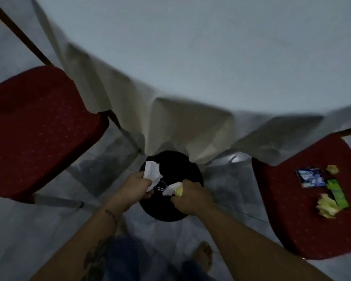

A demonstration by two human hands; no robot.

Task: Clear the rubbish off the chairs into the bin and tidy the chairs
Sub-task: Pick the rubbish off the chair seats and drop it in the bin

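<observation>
A round black bin (177,165) stands on the floor under the table's edge. Both my hands are over its mouth. My left hand (133,187) is closed on crumpled white paper (152,172), with something clear and plastic showing just below it. My right hand (190,197) is closed on a white and yellow paper wad (174,189). The red chair on the left (39,126) has a bare seat. The red chair on the right (308,216) carries a blue packet (310,177), a green wrapper (337,192) and two crumpled yellowish paper balls (327,205).
A table with a white cloth (190,67) hangs down behind the bin and over the right chair's far edge. Pale tiled floor (28,230) lies around. My jeans and bare feet (204,254) are just behind the bin.
</observation>
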